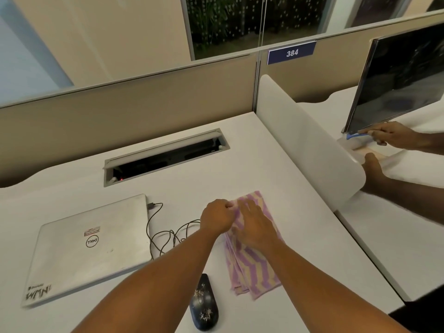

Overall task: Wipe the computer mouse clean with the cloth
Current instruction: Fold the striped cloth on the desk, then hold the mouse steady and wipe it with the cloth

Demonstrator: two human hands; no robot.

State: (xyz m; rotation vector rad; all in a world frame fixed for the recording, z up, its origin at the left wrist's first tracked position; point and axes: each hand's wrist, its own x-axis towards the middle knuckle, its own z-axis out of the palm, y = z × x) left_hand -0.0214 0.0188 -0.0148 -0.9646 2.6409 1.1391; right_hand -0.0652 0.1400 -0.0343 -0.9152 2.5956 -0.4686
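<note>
Both hands on the striped cloth (252, 248), which lies folded on the white desk (240, 152): left hand (217, 218) is curled closed, pinching the cloth's far edge, right hand (255, 228) lies flat and open, palm pressing down on it. Black mouse (203, 302) sits untouched on the desk near the cloth's near-left corner, speckled with light debris. Closed laptop (91, 246) and its tangled cable (168, 234) lie to the left.

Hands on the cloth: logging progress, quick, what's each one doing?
Left hand: closed, pinching the striped cloth at its edge.
Right hand: open, pressed flat on the cloth.
</note>
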